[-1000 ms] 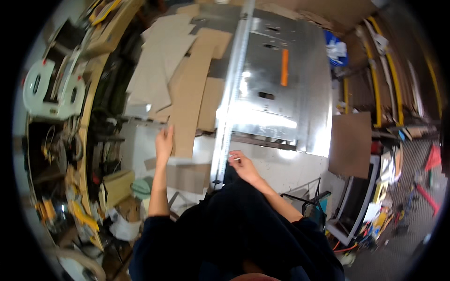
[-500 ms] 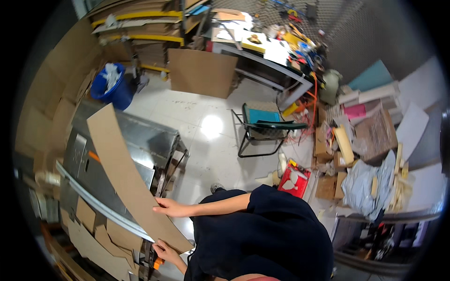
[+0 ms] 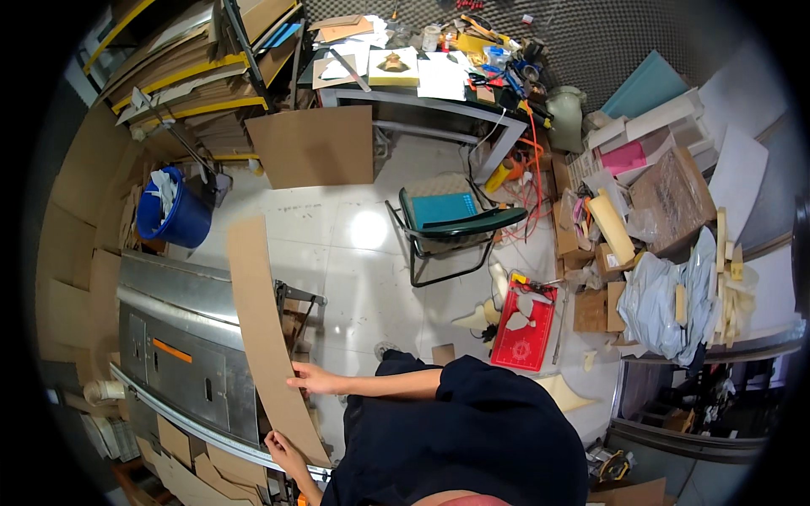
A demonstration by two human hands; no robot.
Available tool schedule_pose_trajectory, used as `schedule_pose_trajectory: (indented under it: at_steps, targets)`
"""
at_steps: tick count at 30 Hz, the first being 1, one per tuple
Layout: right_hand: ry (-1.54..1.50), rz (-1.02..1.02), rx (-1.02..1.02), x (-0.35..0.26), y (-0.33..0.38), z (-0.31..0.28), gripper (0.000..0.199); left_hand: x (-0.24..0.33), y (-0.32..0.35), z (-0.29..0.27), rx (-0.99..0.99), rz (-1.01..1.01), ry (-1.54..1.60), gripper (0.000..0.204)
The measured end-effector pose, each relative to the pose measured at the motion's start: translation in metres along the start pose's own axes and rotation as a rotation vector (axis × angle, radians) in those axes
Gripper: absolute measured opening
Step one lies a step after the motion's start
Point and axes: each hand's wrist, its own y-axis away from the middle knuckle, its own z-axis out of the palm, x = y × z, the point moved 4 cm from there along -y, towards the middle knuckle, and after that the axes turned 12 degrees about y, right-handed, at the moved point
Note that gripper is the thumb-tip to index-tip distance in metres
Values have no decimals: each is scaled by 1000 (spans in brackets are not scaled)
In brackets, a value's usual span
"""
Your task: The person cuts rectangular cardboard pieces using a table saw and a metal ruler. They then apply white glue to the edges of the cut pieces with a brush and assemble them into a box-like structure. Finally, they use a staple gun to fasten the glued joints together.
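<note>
A long, curved strip of brown cardboard (image 3: 263, 337) slants across the left of the head view, over the right end of a grey metal bench. My left hand (image 3: 285, 455) pinches the strip's left edge close to its near end. Higher up, my right hand (image 3: 314, 379) grips the opposite edge, thumb on top and the other fingers partly hidden beneath. The far end of the strip is unsupported by either hand.
The metal bench (image 3: 181, 291) has a pale rail along its near side, with cardboard offcuts (image 3: 224, 476) beside it. A blue bin (image 3: 187, 221), a folding chair (image 3: 439, 223) and a red mat (image 3: 521, 337) stand or lie around the floor. Boxes (image 3: 666, 198) crowd the right.
The cardboard strip has swung clockwise, its far end moving right and nearer, so it stands more upright in view. Both hands keep their hold. The whole view has shifted with my head.
</note>
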Motion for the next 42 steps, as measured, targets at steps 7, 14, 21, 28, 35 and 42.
schedule_pose_trajectory:
  at_steps: [7,14,21,28,35,42]
  targets:
    - [50,7,97,37,-35,-10,38,-69,8,-34,119,-85,-55,30]
    - [46,133,275,111,-145,-14,22,-190,-13,-116,207,-229,-172,43]
    - [170,223,355,178,-223,-23,19,-290,-64,-187,367,-190,-533,59]
    - [686,416,406,154,-223,2,51,-297,-109,-208,438,16,-293,47]
    - [1096,454,2,231,-89,140,51,-306,-143,-199,266,83,-265,51]
    - [1252,425,-126,268,-62,225,60,-315,-142,-198,230,125,-342,52]
